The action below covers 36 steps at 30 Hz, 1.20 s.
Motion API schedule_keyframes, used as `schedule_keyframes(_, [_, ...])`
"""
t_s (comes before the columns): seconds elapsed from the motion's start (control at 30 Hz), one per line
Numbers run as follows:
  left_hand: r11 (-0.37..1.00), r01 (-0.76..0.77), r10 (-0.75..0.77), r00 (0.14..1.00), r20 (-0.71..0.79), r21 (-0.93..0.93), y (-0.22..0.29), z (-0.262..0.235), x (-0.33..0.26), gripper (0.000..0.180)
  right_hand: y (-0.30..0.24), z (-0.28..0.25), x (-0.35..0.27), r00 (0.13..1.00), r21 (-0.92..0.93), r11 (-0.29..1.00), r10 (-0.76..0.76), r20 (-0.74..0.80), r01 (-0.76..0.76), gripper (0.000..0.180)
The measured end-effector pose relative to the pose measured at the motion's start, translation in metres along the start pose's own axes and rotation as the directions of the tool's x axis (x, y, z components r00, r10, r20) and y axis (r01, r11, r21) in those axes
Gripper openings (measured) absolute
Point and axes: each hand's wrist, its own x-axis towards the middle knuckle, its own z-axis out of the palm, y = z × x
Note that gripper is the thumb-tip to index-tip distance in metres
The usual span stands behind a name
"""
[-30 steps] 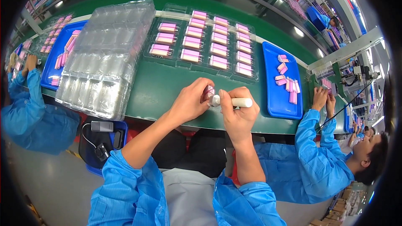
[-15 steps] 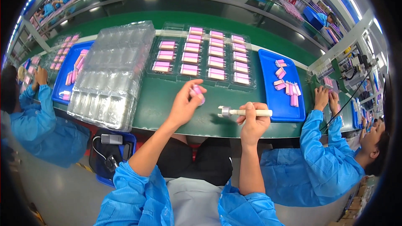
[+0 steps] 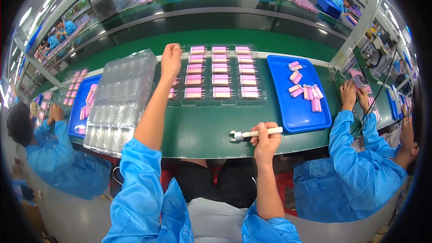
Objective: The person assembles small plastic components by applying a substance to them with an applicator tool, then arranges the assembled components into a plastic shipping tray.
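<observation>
My left hand (image 3: 170,63) reaches to the far left corner of a clear plastic blister tray (image 3: 234,102), its fingers bunched together. Whatever they hold, if anything, is hidden. In the tray, small pink-and-cream rectangular blocks (image 3: 194,92) lie in columns, with thin pins at their ends. The hand and forearm cover much of the tray's leftmost column. Over the near part of the green bench, my right hand (image 3: 266,141) is closed round the cream handle of a pronged tool (image 3: 246,133), whose metallic forked head points left.
Right of the tray, a blue tray (image 3: 294,123) holds several loose pink blocks. A tall stack of clear blister trays (image 3: 121,94) stands at left, beside another blue tray (image 3: 76,126). Co-workers in blue sit close on both sides; a metal post (image 3: 357,22) rises at far right.
My left hand has moved from the near middle, where a pink block showed in its fingers, to the tray's far left corner. My right hand and tool have shifted slightly nearer. The view has also shifted.
</observation>
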Motion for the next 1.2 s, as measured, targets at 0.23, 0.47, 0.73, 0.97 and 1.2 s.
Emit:
schedule_keyframes(0.23, [0.502, -0.439, 0.191, 0.897, 0.399, 0.745, -0.056, -0.003, 0.012, 0.054, 0.000, -0.010, 0.000, 1.000, 0.042, 0.999, 0.028, 0.000, -0.028, 0.014])
schedule_keyframes(0.47, [0.419, -0.334, -0.059, 0.918, 0.392, 0.845, -0.049, 0.009, 0.012, 0.074, 0.003, -0.005, 0.000, 0.998, 0.084, 0.995, 0.056, 0.036, -0.059, 0.012])
schedule_keyframes(0.73, [0.665, -0.741, 0.583, 0.595, 0.554, 0.096, 0.105, 0.166, -0.086, 0.045, 0.002, -0.010, -0.002, 0.997, 0.108, 0.992, 0.061, 0.045, -0.065, 0.013])
schedule_keyframes(0.97, [0.641, -0.768, 0.494, 0.417, 0.763, 0.005, 0.136, 0.264, -0.143, 0.050, 0.003, -0.004, -0.002, 0.999, 0.071, 0.997, 0.032, 0.037, -0.035, 0.016])
schedule_keyframes(1.2, [0.690, -0.716, 0.393, 0.493, 0.777, 0.105, 0.114, 0.300, -0.155, 0.039, 0.005, -0.008, 0.000, 0.999, 0.054, 0.998, 0.013, 0.041, -0.015, 0.016])
